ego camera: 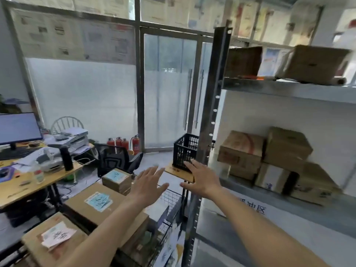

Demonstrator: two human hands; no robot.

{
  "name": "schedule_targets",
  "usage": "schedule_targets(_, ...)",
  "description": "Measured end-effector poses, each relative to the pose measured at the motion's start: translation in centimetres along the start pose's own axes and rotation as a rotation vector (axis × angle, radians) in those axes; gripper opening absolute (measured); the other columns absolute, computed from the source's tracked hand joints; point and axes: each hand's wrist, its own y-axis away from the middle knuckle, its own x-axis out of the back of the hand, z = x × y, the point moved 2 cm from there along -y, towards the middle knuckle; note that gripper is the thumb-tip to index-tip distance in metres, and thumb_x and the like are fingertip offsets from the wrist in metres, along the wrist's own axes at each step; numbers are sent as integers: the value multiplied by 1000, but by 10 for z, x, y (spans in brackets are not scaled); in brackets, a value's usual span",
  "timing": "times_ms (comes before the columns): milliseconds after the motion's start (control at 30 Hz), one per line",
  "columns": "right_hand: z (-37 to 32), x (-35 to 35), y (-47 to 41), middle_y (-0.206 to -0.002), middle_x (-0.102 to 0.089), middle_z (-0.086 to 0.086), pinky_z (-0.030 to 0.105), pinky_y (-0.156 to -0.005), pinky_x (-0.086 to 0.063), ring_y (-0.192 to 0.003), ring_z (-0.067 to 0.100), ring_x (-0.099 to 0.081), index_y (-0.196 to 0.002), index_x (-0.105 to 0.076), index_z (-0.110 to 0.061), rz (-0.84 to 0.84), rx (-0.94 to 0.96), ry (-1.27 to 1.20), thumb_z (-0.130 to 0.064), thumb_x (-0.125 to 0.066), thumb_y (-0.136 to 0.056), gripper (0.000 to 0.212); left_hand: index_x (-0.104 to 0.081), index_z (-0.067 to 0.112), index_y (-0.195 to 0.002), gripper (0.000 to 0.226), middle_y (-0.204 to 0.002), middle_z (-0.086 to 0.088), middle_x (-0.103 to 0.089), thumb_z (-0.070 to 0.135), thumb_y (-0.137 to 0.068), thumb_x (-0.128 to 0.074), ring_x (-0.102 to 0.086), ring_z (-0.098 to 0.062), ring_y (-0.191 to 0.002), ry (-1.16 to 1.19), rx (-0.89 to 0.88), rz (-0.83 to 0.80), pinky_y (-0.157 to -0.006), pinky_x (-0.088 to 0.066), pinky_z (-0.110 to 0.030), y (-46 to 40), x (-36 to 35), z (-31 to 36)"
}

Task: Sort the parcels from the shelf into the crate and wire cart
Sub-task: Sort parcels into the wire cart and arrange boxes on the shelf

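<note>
Both hands are raised in front of the person with fingers straight and spread, and neither holds anything. The left hand (147, 185) hovers over the far end of the wire cart (169, 197), palm turned toward the right. The right hand (200, 178) is just right of it, thumb pointing left, in front of the dark upright post of the shelf (285, 87). The two hands are near each other but apart.

The black crate (185, 151) stands just beyond the right hand, on a small wooden board (181, 174), left of the shelf post; the fingertips of the right hand overlap its lower edge in the picture, and whether they touch it cannot be told.

The parcels on the shelf (269, 158) are brown cardboard boxes stacked to the right of the right hand, well apart from it, on the middle level. Two more boxes (312, 64) sit on the upper level, far right and above the hands.

Parcels in the cart (96, 201) lie below and to the left of the left hand: three brown boxes with paper labels on top, the smallest farthest, the nearest at the lower left.

At far left is a desk (25, 185) with a monitor (18, 128). Red fire extinguishers (125, 142) stand by the glass door (169, 89).
</note>
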Motion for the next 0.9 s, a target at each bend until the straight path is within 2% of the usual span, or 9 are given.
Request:
schedule_targets(200,81,84,100,-170,-15,-2,44,-124,-22,-154,24,-22,-162,-19,-34,121,-112,85,-72,-51,-90,87,-21,31,-161,70,-169,4,-18,58,-101,-45,-19,-20,-154,68,-165,68,-124,-16,-37,-3,31,132)
schedule_targets(400,178,144,176,-170,-14,-9,47,-124,-20,-154,21,-20,-160,-17,-40,222,-258,42,-69,-50,-93,81,-29,29,-158,70,-165,4,-30,61,-98,-46,-35,-22,-147,162,-281,107,-118,-34,-44,-8,47,255)
schedule_targets(500,224,158,205,-169,-17,-8,50,-122,-26,-152,24,-27,-160,-18,-40,234,-324,19,-71,-50,-92,81,-27,27,-159,71,-164,0,-31,61,-99,-47,-35,-24,-148,200,-301,102,-118,-34,-45,-10,48,303)
schedule_targets(633,272,170,230,-168,-21,-4,51,-121,-28,-151,24,-28,-159,-24,-35,259,-378,-50,-70,-50,-93,80,-25,28,-160,72,-165,1,-28,61,-99,-46,-29,-23,-151,231,-286,111,-118,-33,-45,-18,48,346)
schedule_targets(900,313,171,202,-166,-25,-1,51,-115,-38,-146,28,-38,-159,-22,-40,256,-387,-248,-75,-44,-93,78,-24,30,-159,74,-161,-4,-36,66,-97,-43,-40,-29,-145,268,-182,61,-111,-41,-49,-58,37,376)
